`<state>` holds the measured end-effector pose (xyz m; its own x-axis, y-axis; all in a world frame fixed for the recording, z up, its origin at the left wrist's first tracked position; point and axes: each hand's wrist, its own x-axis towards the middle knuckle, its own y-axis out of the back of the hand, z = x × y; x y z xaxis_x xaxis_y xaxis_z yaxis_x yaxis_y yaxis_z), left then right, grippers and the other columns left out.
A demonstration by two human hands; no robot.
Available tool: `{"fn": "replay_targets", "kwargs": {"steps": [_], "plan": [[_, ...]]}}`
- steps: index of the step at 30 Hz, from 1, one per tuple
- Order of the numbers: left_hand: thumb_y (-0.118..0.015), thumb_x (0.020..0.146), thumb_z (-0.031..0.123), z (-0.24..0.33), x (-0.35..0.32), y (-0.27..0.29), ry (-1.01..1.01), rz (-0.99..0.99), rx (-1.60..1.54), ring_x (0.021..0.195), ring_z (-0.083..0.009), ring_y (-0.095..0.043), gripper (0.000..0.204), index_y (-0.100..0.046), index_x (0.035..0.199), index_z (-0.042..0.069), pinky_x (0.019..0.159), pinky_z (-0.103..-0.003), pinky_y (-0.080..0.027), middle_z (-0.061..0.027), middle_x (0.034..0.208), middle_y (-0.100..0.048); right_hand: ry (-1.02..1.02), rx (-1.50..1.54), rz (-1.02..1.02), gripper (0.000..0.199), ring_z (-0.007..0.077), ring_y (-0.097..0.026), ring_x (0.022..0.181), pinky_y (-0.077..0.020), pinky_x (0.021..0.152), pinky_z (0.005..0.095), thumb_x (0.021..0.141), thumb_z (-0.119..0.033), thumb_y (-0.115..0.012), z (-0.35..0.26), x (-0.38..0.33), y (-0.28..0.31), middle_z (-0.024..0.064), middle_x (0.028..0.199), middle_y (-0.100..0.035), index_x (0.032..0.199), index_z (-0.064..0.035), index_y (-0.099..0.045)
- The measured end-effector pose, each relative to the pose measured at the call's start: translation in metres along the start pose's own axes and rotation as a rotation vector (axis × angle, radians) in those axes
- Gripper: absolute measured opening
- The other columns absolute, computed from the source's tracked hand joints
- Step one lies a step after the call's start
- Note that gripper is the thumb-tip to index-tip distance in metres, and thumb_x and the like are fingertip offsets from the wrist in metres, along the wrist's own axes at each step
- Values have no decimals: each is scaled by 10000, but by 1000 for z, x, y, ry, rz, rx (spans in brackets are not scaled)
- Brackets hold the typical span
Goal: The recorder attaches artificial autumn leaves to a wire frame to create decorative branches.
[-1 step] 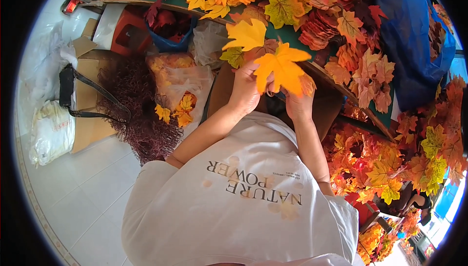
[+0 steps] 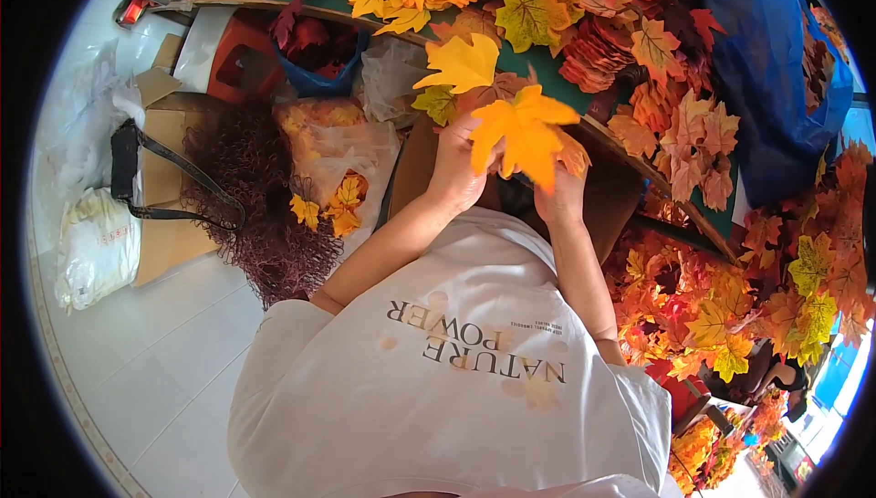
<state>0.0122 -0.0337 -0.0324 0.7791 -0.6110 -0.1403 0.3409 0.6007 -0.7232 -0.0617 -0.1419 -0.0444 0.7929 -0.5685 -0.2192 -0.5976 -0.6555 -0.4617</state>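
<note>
Green tabletop, orange leaf at both hands

Below the left hand and right hand, large dark capitals stand upside down across a white T-shirt. Nearer the right hand, fine print on the same shirt is too small to read. Well to the left of the left hand, reddish characters on a white plastic bag are too blurred to read.

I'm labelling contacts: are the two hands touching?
Cannot tell: in the head view, the orange leaf hides much of the space between the left hand and right hand.
</note>
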Motion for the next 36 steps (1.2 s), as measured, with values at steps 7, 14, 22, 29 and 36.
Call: {"fn": "replay_targets", "kwargs": {"steps": [7,14,22,29,36], "plan": [[-634,827,55,3,1,26,-60,-198,-43,918,-122,-578,367,-494,1159,-10,793,-272,-487,-46,1034,-571,-4,55,-68,199,166,-623,837,-529,697,303,845,-48,-629,6,-3,-10,76,947,-629,1021,31,-579],[-653,842,192,6,3,47,98,-251,-63,896,-135,-590,383,-507,1128,-17,762,-263,-499,-58,995,-580,252,-531,-203,176,168,-613,848,-503,740,303,838,-71,-635,18,5,9,71,920,-637,985,14,-587],[-558,890,73,11,9,57,-95,178,-84,757,-195,-628,248,-503,1131,41,738,-369,-559,-61,902,-606,262,-870,-434,157,238,-631,843,-505,689,310,800,-59,-633,13,3,-7,86,806,-662,954,-71,-654],[-556,877,0,13,7,61,-22,311,-210,810,-192,-645,224,-530,1096,42,771,-334,-564,-61,905,-608,954,-1475,-382,156,246,-612,780,-498,638,334,715,-83,-687,-24,-10,-25,35,782,-663,863,-133,-681],[-579,883,70,25,10,46,22,223,-178,915,-234,-638,317,-461,1172,15,833,-332,-526,-83,925,-603,53,-398,-305,129,41,-547,623,-426,537,177,907,-61,-547,5,-8,3,10,753,-601,961,16,-634]]}}
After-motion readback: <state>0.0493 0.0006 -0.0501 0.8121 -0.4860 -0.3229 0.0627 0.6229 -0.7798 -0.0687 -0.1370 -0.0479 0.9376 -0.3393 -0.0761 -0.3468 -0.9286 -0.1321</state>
